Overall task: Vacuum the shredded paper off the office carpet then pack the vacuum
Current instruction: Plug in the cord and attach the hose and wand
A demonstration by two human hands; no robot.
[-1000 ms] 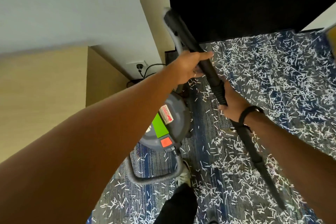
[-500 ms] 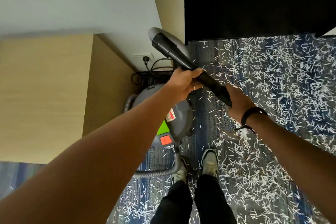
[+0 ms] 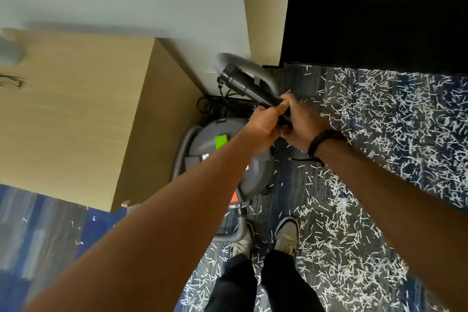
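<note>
Beside the wooden cabinet [image 3: 76, 114], the grey vacuum [image 3: 228, 154] stands amid shredded paper [image 3: 379, 119].

1. Both bare arms reach forward, meeting at the grip.
2. The left hand [image 3: 266, 121] curls round the black tube [image 3: 253, 88], thumb on top.
3. The right hand [image 3: 302, 121] wraps it from the other side, touching the left.

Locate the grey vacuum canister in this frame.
In the head view, the grey vacuum canister sits on the carpet at centre, against the wooden cabinet, partly hidden under the left forearm.
</note>
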